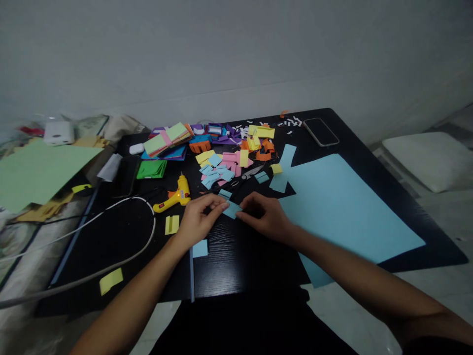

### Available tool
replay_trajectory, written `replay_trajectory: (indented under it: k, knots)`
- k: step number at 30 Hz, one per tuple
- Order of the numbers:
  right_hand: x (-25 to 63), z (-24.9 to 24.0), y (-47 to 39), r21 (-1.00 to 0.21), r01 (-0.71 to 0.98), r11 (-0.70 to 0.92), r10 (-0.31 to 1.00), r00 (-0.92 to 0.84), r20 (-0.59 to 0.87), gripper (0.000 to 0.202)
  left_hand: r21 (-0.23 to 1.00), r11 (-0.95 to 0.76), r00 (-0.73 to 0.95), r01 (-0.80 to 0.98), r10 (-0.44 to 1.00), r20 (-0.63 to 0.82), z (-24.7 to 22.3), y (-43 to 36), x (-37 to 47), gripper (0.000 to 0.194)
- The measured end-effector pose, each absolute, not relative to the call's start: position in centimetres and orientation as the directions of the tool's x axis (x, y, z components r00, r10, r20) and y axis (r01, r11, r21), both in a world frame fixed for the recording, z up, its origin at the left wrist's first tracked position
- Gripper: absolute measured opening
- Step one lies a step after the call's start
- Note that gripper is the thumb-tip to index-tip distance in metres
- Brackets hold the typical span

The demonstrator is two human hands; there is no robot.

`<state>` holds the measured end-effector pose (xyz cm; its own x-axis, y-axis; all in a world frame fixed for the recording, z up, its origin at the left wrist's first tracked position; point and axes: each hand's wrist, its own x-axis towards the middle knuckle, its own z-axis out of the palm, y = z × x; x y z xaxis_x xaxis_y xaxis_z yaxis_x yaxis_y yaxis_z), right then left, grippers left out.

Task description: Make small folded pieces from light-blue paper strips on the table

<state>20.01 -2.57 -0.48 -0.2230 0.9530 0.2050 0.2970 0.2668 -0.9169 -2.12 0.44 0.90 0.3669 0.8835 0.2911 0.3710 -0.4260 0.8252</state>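
Between my hands, just above the black table, is a small piece of light blue paper [232, 210]. My left hand [201, 217] pinches its left end between thumb and fingers. The fingertips of my right hand [266, 215] are closed on its right end. Another folded blue piece [225, 194] lies just beyond it. Scissors [251, 172] rest behind my hands, their handles partly covered by paper pieces. A yellow glue gun [176, 195] with a lit orange light lies left of my left hand. Below that hand is a blue paper square [200, 248].
Large light blue sheets [347, 207] cover the table's right side, under my right forearm. Cut pink paper [231, 160], blue, yellow and orange pieces pile up behind. A phone [320, 131] lies at the back right. A white cable [153, 222] loops across the left.
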Motion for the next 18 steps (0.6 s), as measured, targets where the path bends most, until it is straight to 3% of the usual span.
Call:
replay_trajectory:
  k: [9,18]
  knots:
    - [20.09,-0.68,-2.15,-0.933,0.265,0.243,0.965,-0.16,0.206,0.018,0.798,-0.471,0.336,0.376,0.872,0.356,1.18,0.23,-2.09,0.012]
    - [19.65,-0.72,-2.12,-0.992,-0.038,0.119,0.99,-0.071,0.122,0.028,0.875,-0.345,0.253,0.339,0.93,0.268,1.25,-0.07,-1.73,0.015]
